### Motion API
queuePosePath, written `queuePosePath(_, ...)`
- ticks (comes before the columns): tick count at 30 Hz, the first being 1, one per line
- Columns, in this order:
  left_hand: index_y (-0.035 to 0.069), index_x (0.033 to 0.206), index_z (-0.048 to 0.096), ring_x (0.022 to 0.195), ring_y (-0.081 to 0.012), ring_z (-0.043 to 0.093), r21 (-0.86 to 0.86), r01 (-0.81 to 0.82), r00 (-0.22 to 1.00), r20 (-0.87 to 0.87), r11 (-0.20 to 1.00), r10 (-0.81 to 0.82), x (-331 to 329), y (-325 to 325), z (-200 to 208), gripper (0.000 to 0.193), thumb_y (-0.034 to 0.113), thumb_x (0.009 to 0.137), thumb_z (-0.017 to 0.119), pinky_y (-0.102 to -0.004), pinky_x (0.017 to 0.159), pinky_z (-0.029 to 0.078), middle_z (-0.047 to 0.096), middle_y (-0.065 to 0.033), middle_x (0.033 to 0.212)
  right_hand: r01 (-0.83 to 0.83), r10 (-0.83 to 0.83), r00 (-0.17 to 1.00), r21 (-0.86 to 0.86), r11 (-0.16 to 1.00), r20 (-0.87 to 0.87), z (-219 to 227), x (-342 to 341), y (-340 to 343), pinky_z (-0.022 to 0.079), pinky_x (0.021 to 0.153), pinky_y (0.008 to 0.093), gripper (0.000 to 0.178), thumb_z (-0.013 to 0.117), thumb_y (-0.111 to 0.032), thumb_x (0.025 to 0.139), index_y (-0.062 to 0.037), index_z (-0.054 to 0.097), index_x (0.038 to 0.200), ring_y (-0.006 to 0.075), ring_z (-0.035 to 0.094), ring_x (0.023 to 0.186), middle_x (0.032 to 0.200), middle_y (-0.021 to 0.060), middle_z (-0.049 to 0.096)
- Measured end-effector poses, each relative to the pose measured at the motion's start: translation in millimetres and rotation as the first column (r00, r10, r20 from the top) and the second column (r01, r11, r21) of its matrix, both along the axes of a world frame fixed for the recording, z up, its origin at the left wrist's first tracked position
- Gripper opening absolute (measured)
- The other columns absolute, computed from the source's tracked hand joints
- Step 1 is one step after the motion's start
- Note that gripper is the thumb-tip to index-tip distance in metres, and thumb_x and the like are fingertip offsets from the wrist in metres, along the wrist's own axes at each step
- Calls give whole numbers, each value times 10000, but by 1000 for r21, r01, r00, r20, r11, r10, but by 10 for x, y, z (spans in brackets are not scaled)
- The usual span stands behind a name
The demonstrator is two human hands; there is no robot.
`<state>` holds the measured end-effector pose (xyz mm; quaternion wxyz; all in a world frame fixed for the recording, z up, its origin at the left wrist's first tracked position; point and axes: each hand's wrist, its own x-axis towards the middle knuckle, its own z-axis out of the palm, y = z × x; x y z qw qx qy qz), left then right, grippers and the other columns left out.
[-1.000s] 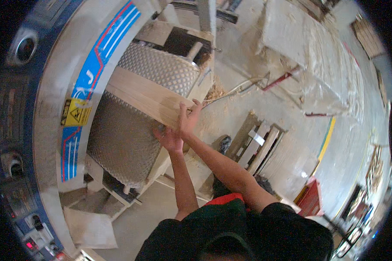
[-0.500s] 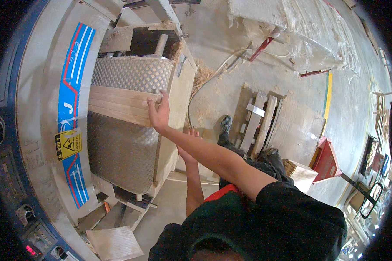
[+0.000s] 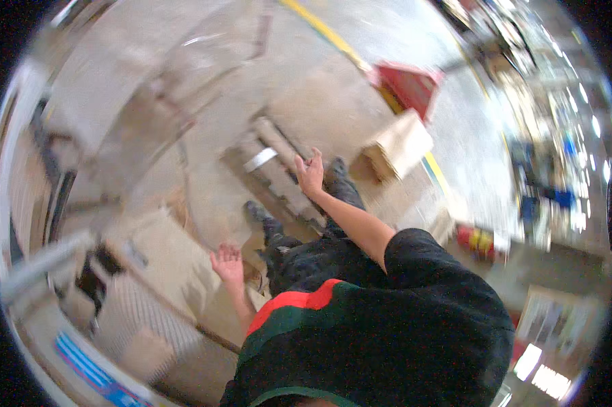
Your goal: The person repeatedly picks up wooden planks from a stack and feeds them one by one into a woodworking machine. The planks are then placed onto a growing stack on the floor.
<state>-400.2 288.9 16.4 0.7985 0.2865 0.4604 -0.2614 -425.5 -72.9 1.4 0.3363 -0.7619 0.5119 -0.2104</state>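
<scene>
My left hand point(image 3: 228, 263) is raised beside the machine's pale side panel point(image 3: 163, 261), palm up, fingers apart, holding nothing. Out in front of my body, my right hand point(image 3: 311, 173) is empty too, its fingers loosely bent and apart. It hangs over a low wooden pallet point(image 3: 282, 180) on the floor, and I see no contact between them. On the machine's textured belt point(image 3: 126, 298) lies a pale wooden board point(image 3: 146, 354), away from both hands. The whole view is smeared by motion.
A stack of pale boards point(image 3: 395, 146) stands ahead to the right, with a red pallet jack point(image 3: 411, 85) behind it. A yellow floor line point(image 3: 323, 28) runs past. Shelving and goods fill the far right. A plastic-wrapped load point(image 3: 150, 74) stands at the far left.
My right hand has let go of the board on the belt and swung right, over the pallet. The view has turned right, leaving the machine at lower left. My left hand remains open.
</scene>
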Motion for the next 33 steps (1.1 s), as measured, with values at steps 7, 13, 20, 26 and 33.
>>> queuePosePath(7, 92, 1285, 484, 1061, -237, 544, 193, 531, 843, -26, 825, -537, 712, -1436, 318, 475, 429, 951, 488, -426, 935, 422, 568, -64, 1218, 629, -584, 748, 57, 775, -315, -3, -1956, -1791, 447, 910, 460, 616, 719, -451, 743, -10, 542, 1135, 375, 560, 1055, 1094, 246, 584)
queuePosePath(13, 69, 1368, 425, 1114, -259, 525, 363, 761, 591, -47, 537, -805, 506, -2371, 237, 552, 443, 963, 463, -398, 943, 412, 519, -117, 1287, 755, -599, 624, 188, 628, -502, -521, -2841, -2743, 440, 944, 430, 725, 712, -537, 709, 5, 563, 1166, 364, 564, 1113, 1155, 230, 610)
queuePosePath(20, 67, 1332, 470, 968, -233, 607, 451, 875, 51, -449, -177, -892, -252, -3055, -287, 499, 412, 972, 452, -342, 783, 505, 583, -148, 1184, 769, -626, 626, 231, 596, -466, -2716, -3877, -3774, 386, 1014, 472, 980, 763, -551, 671, 34, 382, 1360, 414, 459, 1211, 1272, 301, 492)
queuePosePath(26, 14, 1301, 482, 908, -202, 632, 277, 895, -177, -500, -350, -848, -881, -4266, -772, 435, 300, 975, 513, -305, 767, 508, 612, -147, 1090, 580, -333, 618, 128, 804, -712, -3452, -4435, -4423, 371, 1012, 548, 1320, 822, -634, 533, -51, 114, 1482, 494, 394, 1241, 1364, 393, 303)
queuePosePath(33, 11, 1307, 474, 909, -200, 630, 325, 878, -192, -434, -352, -880, -989, -4837, -947, 480, 338, 960, 535, -310, 773, 507, 606, -141, 1086, 448, -266, 691, 110, 887, -672, -3690, -4468, -4708, 406, 935, 602, 1426, 842, -623, 505, -146, -71, 1491, 553, 362, 1223, 1282, 459, 304)
